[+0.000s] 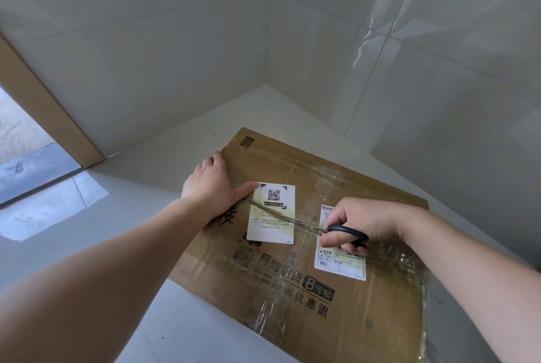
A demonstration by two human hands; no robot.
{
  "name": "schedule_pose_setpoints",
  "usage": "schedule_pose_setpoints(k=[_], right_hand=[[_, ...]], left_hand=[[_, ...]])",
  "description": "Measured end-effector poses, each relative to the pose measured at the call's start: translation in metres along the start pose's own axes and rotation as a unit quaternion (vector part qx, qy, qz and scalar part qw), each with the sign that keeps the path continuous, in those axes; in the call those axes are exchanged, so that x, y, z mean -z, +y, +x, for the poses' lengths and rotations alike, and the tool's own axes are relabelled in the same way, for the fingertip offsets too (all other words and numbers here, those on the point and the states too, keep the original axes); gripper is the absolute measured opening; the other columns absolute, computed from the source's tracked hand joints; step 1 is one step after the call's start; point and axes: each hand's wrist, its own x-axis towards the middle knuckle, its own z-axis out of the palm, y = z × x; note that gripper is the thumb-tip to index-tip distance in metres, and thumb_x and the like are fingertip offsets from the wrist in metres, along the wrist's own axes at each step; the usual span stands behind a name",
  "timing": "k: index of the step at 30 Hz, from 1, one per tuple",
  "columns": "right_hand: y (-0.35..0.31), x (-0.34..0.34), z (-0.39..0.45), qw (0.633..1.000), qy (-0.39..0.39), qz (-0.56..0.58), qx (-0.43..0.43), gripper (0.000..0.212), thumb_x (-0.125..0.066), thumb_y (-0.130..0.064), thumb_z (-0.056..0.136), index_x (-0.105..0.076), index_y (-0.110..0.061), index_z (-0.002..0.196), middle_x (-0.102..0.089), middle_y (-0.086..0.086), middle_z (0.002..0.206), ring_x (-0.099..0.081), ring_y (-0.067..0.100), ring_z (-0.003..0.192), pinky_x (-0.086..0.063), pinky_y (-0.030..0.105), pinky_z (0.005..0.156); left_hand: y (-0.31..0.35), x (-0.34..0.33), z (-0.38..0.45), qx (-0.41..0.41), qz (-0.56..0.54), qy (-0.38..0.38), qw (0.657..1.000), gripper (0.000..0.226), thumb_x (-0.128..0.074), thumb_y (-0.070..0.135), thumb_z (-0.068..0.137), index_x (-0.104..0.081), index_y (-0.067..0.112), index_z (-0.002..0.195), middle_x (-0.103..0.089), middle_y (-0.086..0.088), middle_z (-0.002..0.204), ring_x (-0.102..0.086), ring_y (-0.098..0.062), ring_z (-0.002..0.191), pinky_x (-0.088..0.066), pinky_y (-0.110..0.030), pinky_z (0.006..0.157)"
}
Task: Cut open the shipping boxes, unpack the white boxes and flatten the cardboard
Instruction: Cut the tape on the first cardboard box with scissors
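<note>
Scissors (322, 229) blades point left along box (366, 318) seam.

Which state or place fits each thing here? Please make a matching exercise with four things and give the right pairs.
Things:
1. left hand
2. right hand
3. scissors
4. shipping box

States or places:
A. lies on the floor in the corner, covered with clear tape
B. black handles, blades pointing toward the QR label
C. rests flat on the cardboard, fingers straight
D. curled round a tool, above the address label

Pairs: 1-C, 2-D, 3-B, 4-A
</note>
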Motion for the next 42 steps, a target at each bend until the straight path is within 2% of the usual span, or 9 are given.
schedule_pose_setpoints(k=[6, 9, 16, 19, 22, 30, 35, 39, 42], right_hand=[[-0.005, -0.005, 0.006, 1.0, 0.013, -0.006, 0.008, 0.043, -0.075, -0.059, 0.068, -0.062, -0.019, 0.059, -0.059, 0.004, 0.054, -0.051, 0.015, 0.047, -0.044, 0.023, 0.052], [-0.003, -0.006, 0.007, 0.999, 0.022, -0.035, 0.024, 0.045, -0.075, -0.06, 0.07, -0.063, -0.017, 0.062, -0.058, 0.001, 0.051, -0.05, 0.015, 0.045, -0.043, 0.021, 0.052], [-0.015, -0.008, 0.01, 1.0, -0.003, 0.009, -0.003, 0.045, -0.076, -0.057, 0.066, -0.068, -0.014, 0.074, -0.06, 0.004, 0.057, -0.053, 0.016, 0.047, -0.045, 0.025, 0.051], [-0.018, -0.01, 0.011, 1.0, -0.004, 0.016, -0.006, 0.046, -0.077, -0.051, 0.067, -0.07, -0.007, 0.08, -0.059, 0.004, 0.056, -0.05, 0.014, 0.044, -0.043, 0.022, 0.047], [-0.02, -0.012, 0.014, 1.0, 0.01, -0.001, 0.008, 0.031, -0.078, -0.049, 0.071, -0.07, -0.02, 0.067, -0.058, 0.003, 0.053, -0.049, 0.013, 0.043, -0.041, 0.023, 0.05], [-0.022, -0.013, 0.019, 0.999, 0.014, -0.026, 0.02, 0.034, -0.079, -0.05, 0.071, -0.071, -0.017, 0.073, -0.057, 0.002, 0.053, -0.049, 0.014, 0.044, -0.041, 0.022, 0.049], [-0.027, -0.013, 0.024, 1.0, -0.006, 0.013, 0.007, 0.045, -0.079, -0.055, 0.066, -0.071, -0.012, 0.075, -0.059, 0.004, 0.056, -0.05, 0.013, 0.046, -0.041, 0.02, 0.046], [-0.028, -0.015, 0.03, 1.0, -0.005, 0.019, 0.017, 0.032, -0.078, -0.052, 0.071, -0.07, -0.021, 0.063, -0.058, 0.004, 0.055, -0.049, 0.014, 0.046, -0.04, 0.021, 0.047], [-0.027, -0.015, 0.035, 1.0, 0.006, 0.003, 0.022, 0.036, -0.079, -0.051, 0.071, -0.067, -0.019, 0.062, -0.058, 0.005, 0.054, -0.05, 0.015, 0.046, -0.04, 0.021, 0.047]], left_hand=[[-0.002, 0.002, -0.001, 0.002, -0.02, -0.003, 1.0, 0.089, -0.046, 0.08, 0.074, -0.033, 0.015, 0.133, -0.053, -0.006, 0.123, -0.053, -0.025, 0.112, -0.044, -0.034, 0.076], [-0.005, 0.003, -0.002, 0.003, -0.027, 0.0, 1.0, 0.076, -0.048, 0.073, 0.079, -0.037, 0.016, 0.128, -0.054, -0.006, 0.12, -0.054, -0.025, 0.108, -0.042, -0.032, 0.072], [-0.007, 0.008, -0.007, 0.001, -0.03, -0.009, 1.0, 0.074, -0.052, 0.072, 0.077, -0.039, 0.018, 0.125, -0.054, -0.004, 0.116, -0.056, -0.024, 0.102, -0.042, -0.031, 0.068], [-0.01, 0.011, -0.009, 0.005, -0.046, -0.016, 0.999, 0.076, -0.053, 0.071, 0.078, -0.038, 0.019, 0.131, -0.054, -0.003, 0.118, -0.056, -0.023, 0.101, -0.046, -0.031, 0.07], [-0.011, 0.014, -0.01, 0.008, -0.054, -0.02, 0.998, 0.078, -0.055, 0.07, 0.078, -0.037, 0.02, 0.135, -0.054, -0.002, 0.12, -0.057, -0.022, 0.101, -0.046, -0.03, 0.07], [-0.013, 0.014, -0.011, 0.011, -0.063, -0.019, 0.998, 0.081, -0.058, 0.07, 0.075, -0.038, 0.02, 0.136, -0.055, 0.0, 0.12, -0.056, -0.02, 0.105, -0.043, -0.029, 0.071], [-0.023, 0.018, -0.007, 0.041, -0.157, -0.023, 0.986, 0.059, -0.058, 0.057, 0.083, -0.046, 0.027, 0.133, -0.061, 0.006, 0.117, -0.056, -0.014, 0.094, -0.043, -0.026, 0.073], [-0.034, 0.018, -0.007, 0.05, -0.22, -0.044, 0.973, 0.043, -0.052, 0.042, 0.092, -0.05, 0.031, 0.134, -0.059, 0.008, 0.126, -0.056, -0.016, 0.11, -0.042, -0.026, 0.085], [-0.035, 0.018, -0.009, 0.043, -0.234, -0.052, 0.97, 0.04, -0.05, 0.036, 0.094, -0.051, 0.031, 0.134, -0.06, 0.008, 0.125, -0.056, -0.016, 0.11, -0.043, -0.026, 0.086]])
